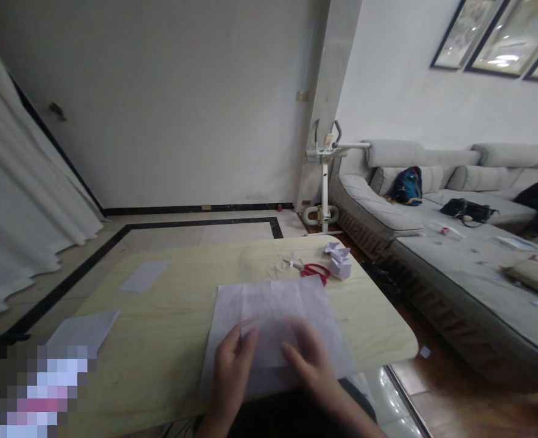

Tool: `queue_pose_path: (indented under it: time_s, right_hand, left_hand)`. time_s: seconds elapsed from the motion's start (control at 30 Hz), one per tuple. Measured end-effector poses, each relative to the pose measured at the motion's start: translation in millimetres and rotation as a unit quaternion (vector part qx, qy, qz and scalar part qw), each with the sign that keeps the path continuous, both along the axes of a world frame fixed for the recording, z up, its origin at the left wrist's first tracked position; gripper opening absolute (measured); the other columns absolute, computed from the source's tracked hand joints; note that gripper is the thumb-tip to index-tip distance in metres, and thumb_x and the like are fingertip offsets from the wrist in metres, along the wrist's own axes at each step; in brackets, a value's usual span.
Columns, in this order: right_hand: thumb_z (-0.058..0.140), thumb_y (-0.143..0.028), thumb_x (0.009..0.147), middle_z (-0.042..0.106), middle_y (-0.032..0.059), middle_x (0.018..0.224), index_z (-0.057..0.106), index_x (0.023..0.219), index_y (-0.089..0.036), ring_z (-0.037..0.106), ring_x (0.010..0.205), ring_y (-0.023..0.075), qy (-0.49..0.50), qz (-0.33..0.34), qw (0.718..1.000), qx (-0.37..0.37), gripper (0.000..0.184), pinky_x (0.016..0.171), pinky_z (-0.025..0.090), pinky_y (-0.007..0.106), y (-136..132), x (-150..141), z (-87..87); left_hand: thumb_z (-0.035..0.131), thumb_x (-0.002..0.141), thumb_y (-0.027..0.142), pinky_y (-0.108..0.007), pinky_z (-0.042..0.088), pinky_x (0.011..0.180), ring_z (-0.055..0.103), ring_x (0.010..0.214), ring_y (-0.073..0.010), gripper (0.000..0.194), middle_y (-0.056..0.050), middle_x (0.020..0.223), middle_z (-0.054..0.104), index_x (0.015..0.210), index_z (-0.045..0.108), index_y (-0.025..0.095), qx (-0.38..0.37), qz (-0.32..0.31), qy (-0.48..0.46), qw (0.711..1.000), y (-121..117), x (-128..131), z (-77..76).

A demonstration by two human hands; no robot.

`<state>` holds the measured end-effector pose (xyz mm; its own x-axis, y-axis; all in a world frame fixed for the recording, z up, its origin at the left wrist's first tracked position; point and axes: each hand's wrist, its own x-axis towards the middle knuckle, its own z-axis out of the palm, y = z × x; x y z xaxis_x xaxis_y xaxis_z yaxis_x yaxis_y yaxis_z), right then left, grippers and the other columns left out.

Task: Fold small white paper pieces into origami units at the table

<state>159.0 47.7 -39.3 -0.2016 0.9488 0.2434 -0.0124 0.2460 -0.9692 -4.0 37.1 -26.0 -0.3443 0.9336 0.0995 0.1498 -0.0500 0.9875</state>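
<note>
Both hands hover over a large creased white sheet of paper (pixel 275 298) lying at the table's near edge. My left hand (pixel 232 362) has thumb and fingers closed on the left side of a smaller pale piece of paper (pixel 271 344). Its outline blurs into the sheet beneath. Smeared by motion, my right hand (pixel 310 356) curls round that piece's right side. Beyond the large sheet lie red-handled scissors (pixel 314 271), with thin string (pixel 275 266) by their blades. Folded paper shapes (pixel 339 263) stand just right of the scissors.
On the left of the wooden table (pixel 168 328) lie a small paper sheet (pixel 144 275) and another paper (pixel 84 328). A pixelated patch covers the lower left corner. A grey sofa (pixel 470 261) bearing bags stands at right, with a white exercise machine (pixel 325 182) behind the table.
</note>
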Motion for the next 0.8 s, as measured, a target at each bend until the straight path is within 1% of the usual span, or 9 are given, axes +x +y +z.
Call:
queue_pose_path:
  time_s: [0.07, 0.2, 0.27, 0.37, 0.47, 0.57, 0.67, 0.73, 0.8]
  right_hand:
    - [0.06, -0.042, 0.089, 0.069, 0.0068, 0.094, 0.067, 0.098, -0.021, 0.064, 0.089, 0.0238, -0.011, -0.026, 1.0, 0.007, 0.024, 0.08, 0.051, 0.034, 0, 1, 1.5]
    - [0.062, -0.044, 0.086, 0.067, 0.0046, 0.079, 0.067, 0.087, -0.019, 0.061, 0.074, 0.021, -0.007, -0.076, 0.997, -0.001, 0.025, 0.067, 0.049, 0.03, 3, 1, -1.3]
    - [0.065, -0.043, 0.085, 0.065, 0.0035, 0.076, 0.066, 0.086, -0.018, 0.059, 0.071, 0.0198, 0.008, -0.092, 0.996, -0.018, 0.025, 0.065, 0.048, 0.029, 4, 1, -4.5]
    - [0.067, -0.043, 0.083, 0.065, 0.0027, 0.074, 0.066, 0.084, -0.018, 0.058, 0.069, 0.0192, 0.028, -0.118, 0.992, -0.039, 0.025, 0.063, 0.047, 0.028, 7, 1, -8.2]
    - [0.067, -0.041, 0.083, 0.066, 0.0033, 0.077, 0.065, 0.085, -0.018, 0.06, 0.071, 0.0203, 0.023, -0.137, 0.99, -0.032, 0.023, 0.064, 0.048, 0.029, 7, 0, -8.1]
    - [0.062, -0.034, 0.086, 0.066, 0.0042, 0.077, 0.065, 0.085, -0.019, 0.061, 0.072, 0.0209, -0.014, -0.134, 0.991, 0.021, 0.015, 0.066, 0.049, 0.03, 3, -1, -3.0]
    - [0.057, -0.026, 0.089, 0.068, 0.007, 0.088, 0.067, 0.094, -0.021, 0.062, 0.083, 0.0231, -0.051, -0.09, 0.987, 0.12, 0.012, 0.075, 0.051, 0.033, -3, -1, 4.4]
    - [0.056, -0.021, 0.09, 0.066, 0.009, 0.103, 0.067, 0.108, -0.023, 0.061, 0.097, 0.0253, -0.071, -0.054, 0.981, 0.175, 0.022, 0.085, 0.05, 0.037, -7, -1, 7.3]
    - [0.056, -0.02, 0.088, 0.062, 0.01, 0.114, 0.064, 0.119, -0.026, 0.058, 0.106, 0.0271, -0.088, -0.026, 0.975, 0.203, 0.032, 0.09, 0.048, 0.039, -9, -1, 7.6]
  left_hand:
    - [0.064, 0.075, 0.044, -0.037, 0.059, 0.076, 0.073, 0.085, -0.0293, 0.032, -0.009, 0.089, 0.079, 0.088, 0.076, 0.017, 0.003, 0.0, -0.001, 1.0, -1, 0, 1.5]
    - [0.065, 0.075, 0.044, -0.033, 0.059, 0.076, 0.073, 0.087, -0.0284, 0.031, -0.009, 0.09, 0.079, 0.087, 0.076, 0.017, 0.012, -0.003, -0.019, 1.0, -4, 2, 2.2]
    - [0.065, 0.078, 0.045, -0.031, 0.058, 0.073, 0.072, 0.086, -0.0269, 0.032, -0.007, 0.09, 0.079, 0.09, 0.075, 0.018, 0.009, -0.003, -0.03, 1.0, -8, 4, 1.8]
    - [0.064, 0.079, 0.045, -0.03, 0.058, 0.067, 0.072, 0.078, -0.0251, 0.032, -0.006, 0.084, 0.078, 0.09, 0.075, 0.018, -0.006, -0.017, -0.041, 0.999, -11, 7, 0.0]
    - [0.065, 0.076, 0.045, -0.032, 0.059, 0.068, 0.073, 0.079, -0.0267, 0.032, -0.007, 0.083, 0.078, 0.088, 0.075, 0.016, -0.022, -0.044, -0.031, 0.998, -9, 7, -3.1]
    - [0.063, 0.076, 0.044, -0.035, 0.059, 0.075, 0.073, 0.088, -0.0295, 0.034, -0.009, 0.089, 0.079, 0.09, 0.075, 0.016, -0.021, -0.045, -0.016, 0.999, -4, 5, -6.7]
    - [0.06, 0.079, 0.044, -0.036, 0.058, 0.08, 0.072, 0.094, -0.0299, 0.035, -0.01, 0.095, 0.079, 0.094, 0.075, 0.017, -0.011, -0.039, -0.018, 0.999, -3, 2, -11.6]
    - [0.06, 0.078, 0.047, -0.037, 0.058, 0.08, 0.072, 0.093, -0.0298, 0.036, -0.01, 0.094, 0.079, 0.092, 0.075, 0.018, -0.016, -0.025, -0.021, 0.999, -4, 1, -15.7]
    - [0.06, 0.078, 0.054, -0.036, 0.059, 0.077, 0.072, 0.089, -0.0293, 0.04, -0.01, 0.091, 0.079, 0.088, 0.076, 0.018, -0.018, -0.011, -0.032, 0.999, -7, 2, -19.1]
